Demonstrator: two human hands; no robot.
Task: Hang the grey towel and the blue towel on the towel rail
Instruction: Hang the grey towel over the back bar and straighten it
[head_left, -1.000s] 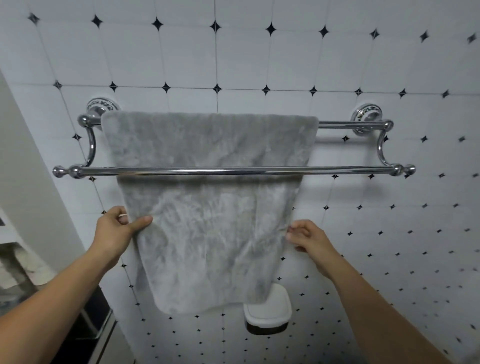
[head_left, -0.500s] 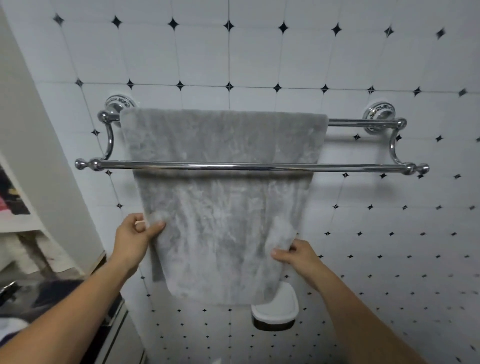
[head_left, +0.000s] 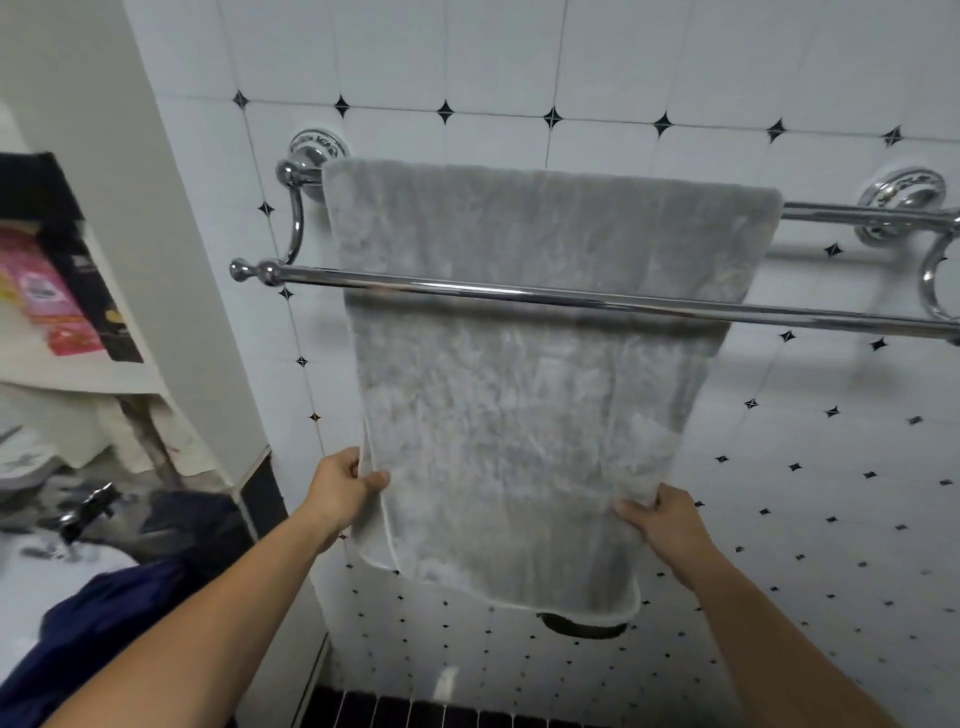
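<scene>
1. I have the grey plush towel (head_left: 519, 389) at the centre of the frame. It is draped over the rear bar of the chrome double-bar towel rail (head_left: 519, 294) and falls behind the front bar, down the white tiled wall (head_left: 623, 62).
2. The left hand (head_left: 343, 488) pinches the towel's left edge low down, with the thumb in front of the cloth. The right hand (head_left: 665, 519) has its fingers (head_left: 631, 512) curled onto the lower right edge. Both hands are grasping the towel.
3. Handling, as I judge it: the towel is soft, thick and limp, light enough for a pinch, and has no stiffness of its own. It may slide on the smooth chrome if I pull one side harder than the other. I would take it by the two side edges, as now, and tug evenly.
4. The dark blue crumpled cloth (head_left: 104, 623) at the lower left of the frame is probably the blue towel. It is not yet hung and lies well apart from the rail. I expect it to handle the same way, so I would take it by one short edge with both hands.
5. My count:
   - one grey towel
   - one blue cloth
   - one rail with two bars
   - two round wall mounts
   - two hands
6. At the left of the frame a white shelf (head_left: 78, 374) carries a pink packet (head_left: 47, 296). A dark object (head_left: 582, 626) shows just under the towel's lower edge, and I cannot tell what it is.
</scene>
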